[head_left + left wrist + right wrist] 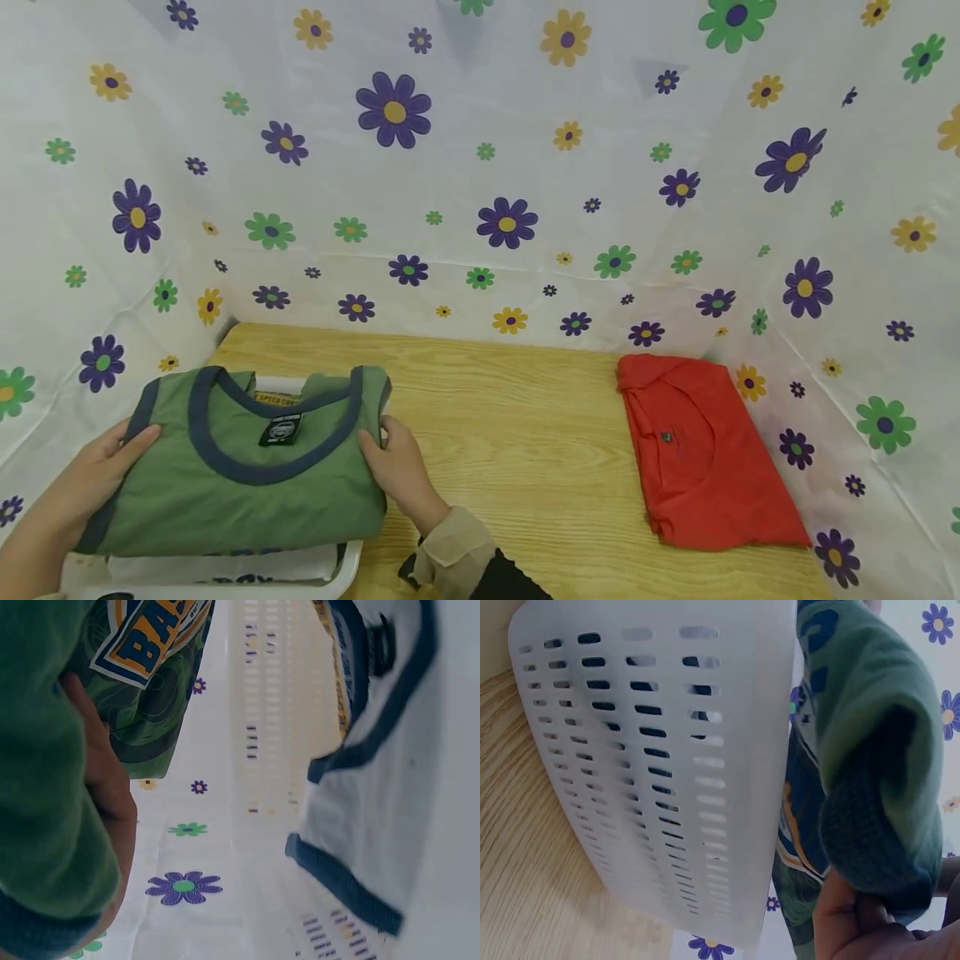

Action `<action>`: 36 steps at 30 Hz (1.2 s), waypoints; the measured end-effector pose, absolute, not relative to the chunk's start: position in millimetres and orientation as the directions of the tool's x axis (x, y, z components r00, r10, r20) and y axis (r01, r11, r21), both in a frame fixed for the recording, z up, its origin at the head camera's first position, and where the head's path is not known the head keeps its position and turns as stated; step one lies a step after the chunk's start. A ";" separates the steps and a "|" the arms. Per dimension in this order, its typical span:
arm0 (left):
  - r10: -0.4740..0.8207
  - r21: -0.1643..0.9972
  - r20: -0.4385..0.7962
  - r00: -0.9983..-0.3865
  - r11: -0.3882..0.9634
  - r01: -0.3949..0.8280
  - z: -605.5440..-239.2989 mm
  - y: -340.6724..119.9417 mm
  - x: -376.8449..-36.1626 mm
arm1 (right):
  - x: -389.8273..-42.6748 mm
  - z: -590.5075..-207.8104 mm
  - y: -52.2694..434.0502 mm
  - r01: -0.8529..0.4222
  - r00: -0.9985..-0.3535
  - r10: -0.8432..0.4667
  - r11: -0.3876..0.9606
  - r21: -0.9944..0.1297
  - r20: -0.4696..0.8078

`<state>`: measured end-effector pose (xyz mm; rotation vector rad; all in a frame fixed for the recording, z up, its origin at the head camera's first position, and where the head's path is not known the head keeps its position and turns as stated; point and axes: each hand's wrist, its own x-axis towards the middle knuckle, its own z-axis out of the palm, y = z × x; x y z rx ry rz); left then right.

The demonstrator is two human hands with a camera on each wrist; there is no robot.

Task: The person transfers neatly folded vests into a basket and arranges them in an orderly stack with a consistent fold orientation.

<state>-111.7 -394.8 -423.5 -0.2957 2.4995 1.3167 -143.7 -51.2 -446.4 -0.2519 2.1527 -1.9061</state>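
A folded green T-shirt (247,512) with a navy collar and a black neck label is held above a white slotted basket (750,765). At its left edge my left hand (82,479) grips it, thumb on top and fingers underneath. My right hand (405,475) pinches the opposite edge near the shoulder. The left wrist view shows a camouflage part with printed lettering (154,645) on the shirt's underside. Inside the basket lies a white T-shirt (367,802) with navy trim, mostly covered by the green one in the head view.
On the right of the wooden table (517,450) lies a folded red T-shirt (720,467). A white flower-patterned sheet (465,175) hangs behind the table and along both sides. The basket stands at the table's front left.
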 end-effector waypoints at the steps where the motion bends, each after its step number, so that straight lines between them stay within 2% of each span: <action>1: -0.041 0.751 -0.360 -0.932 0.580 -0.315 -422.9 -395.9 -111.9 | -143.7 -446.3 -52.6 0.043 -0.949 -0.305 0.137 -0.990 -0.084; 8: -0.044 0.690 -0.349 -0.936 0.664 -0.289 -422.5 -402.5 -113.4 | -143.5 -446.7 -64.3 0.050 -0.927 -0.348 0.258 -0.965 -0.141; 16: -0.026 0.656 -0.305 -0.952 0.719 -0.230 -426.1 -407.8 -116.7 | -145.2 -442.6 -77.4 -0.042 -0.917 -0.365 0.489 -0.872 -0.160; 20: -0.033 0.644 -0.320 -0.947 0.725 -0.243 -429.9 -410.4 -119.5 | -145.0 -442.5 -84.3 -0.079 -0.915 -0.368 0.564 -0.822 -0.165; 27: -0.035 0.637 -0.356 -0.934 0.722 -0.270 -443.7 -415.6 -120.4 | -142.3 -443.6 -91.5 -0.140 -0.919 -0.365 0.657 -0.741 -0.150; 36: -0.029 0.646 -0.328 -0.944 0.723 -0.247 -469.5 -420.0 -114.7 | -135.8 -443.8 -100.1 -0.164 -0.916 -0.366 0.721 -0.674 -0.168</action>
